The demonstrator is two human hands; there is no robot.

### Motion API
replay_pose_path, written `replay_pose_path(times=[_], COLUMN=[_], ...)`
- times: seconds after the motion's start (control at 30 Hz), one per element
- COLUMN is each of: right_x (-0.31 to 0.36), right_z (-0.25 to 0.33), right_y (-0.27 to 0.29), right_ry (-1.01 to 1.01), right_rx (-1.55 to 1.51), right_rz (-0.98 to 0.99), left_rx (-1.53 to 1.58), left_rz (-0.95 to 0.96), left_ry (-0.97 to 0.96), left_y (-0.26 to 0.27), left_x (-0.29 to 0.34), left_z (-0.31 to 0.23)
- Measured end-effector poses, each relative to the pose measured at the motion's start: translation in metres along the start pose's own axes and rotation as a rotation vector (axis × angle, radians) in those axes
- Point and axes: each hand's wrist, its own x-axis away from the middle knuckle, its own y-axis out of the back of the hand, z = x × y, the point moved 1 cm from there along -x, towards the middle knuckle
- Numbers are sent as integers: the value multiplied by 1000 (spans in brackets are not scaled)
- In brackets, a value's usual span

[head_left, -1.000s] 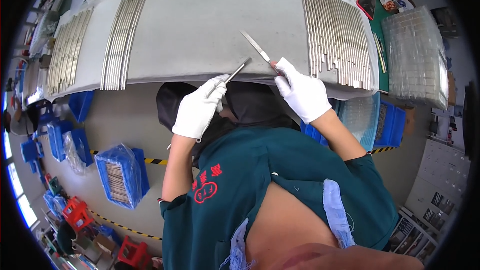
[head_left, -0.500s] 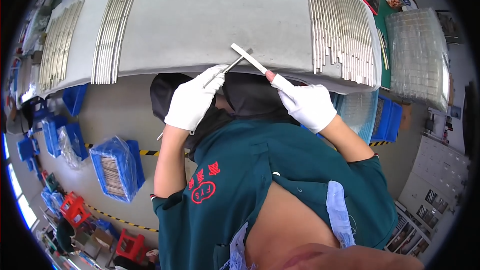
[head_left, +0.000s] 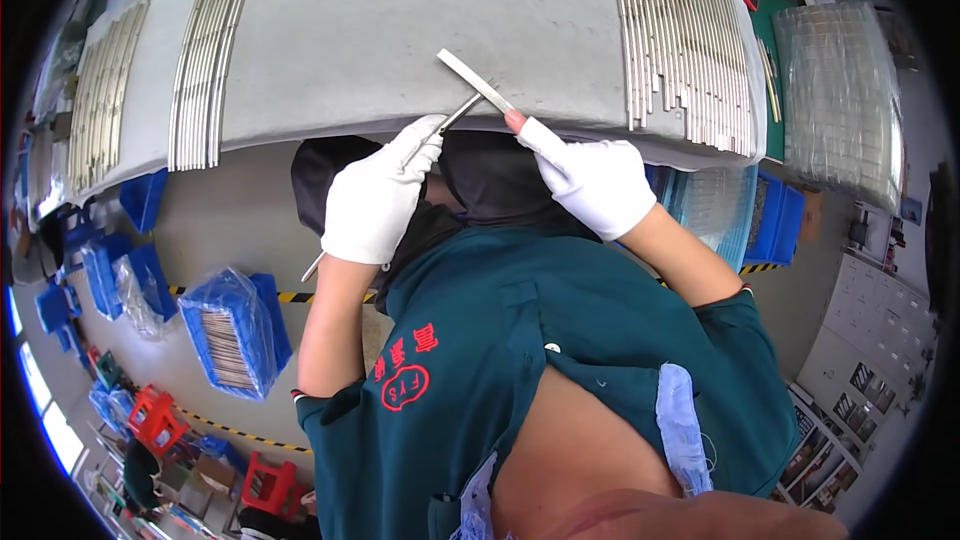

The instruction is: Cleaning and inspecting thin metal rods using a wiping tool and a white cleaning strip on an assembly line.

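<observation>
My left hand point(head_left: 375, 202), in a white glove, is closed round a thin metal rod point(head_left: 461, 112). The rod slants up and right over the table's near edge; a thin end showing by my left forearm may be its other end. My right hand point(head_left: 600, 187), gloved with one fingertip bare, grips a flat white stick point(head_left: 468, 75). The stick crosses the rod near the rod's far end and seems to touch it. Both hands are in front of the grey-covered table point(head_left: 420, 10).
Rows of metal rods lie at the table's right point(head_left: 690, 50), with a left bundle point(head_left: 210, 60) and a far-left bundle point(head_left: 105, 90). Plastic-wrapped trays point(head_left: 838, 100) stand at right. A blue bin point(head_left: 262, 340) with rods is on the floor at left.
Both hands have shifted slightly up and left in the picture, with the rod and the white stick. The stick now crosses the rod nearer the bare fingertip.
</observation>
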Motion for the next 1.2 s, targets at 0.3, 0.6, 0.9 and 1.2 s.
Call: replay_pose_path(times=[0.3, 0.6, 0.9, 1.2], right_x=[-4, 1, 17, 11], right_z=[0, -5, -9, -2], right_y=[5, -3, 2, -4], right_ry=[-51, -48, -50, -111], right_rx=[-57, -35, -23, -308], right_rz=[-55, -41, 112, 178], left_rx=[-116, -174, -127, 256], left_rz=[-118, -158, -54, 1], left_ry=[-152, -206, -122, 254], left_y=[-9, -9, -17, -19], left_x=[1, 1, -5, -1], left_z=[13, 14, 15, 16])
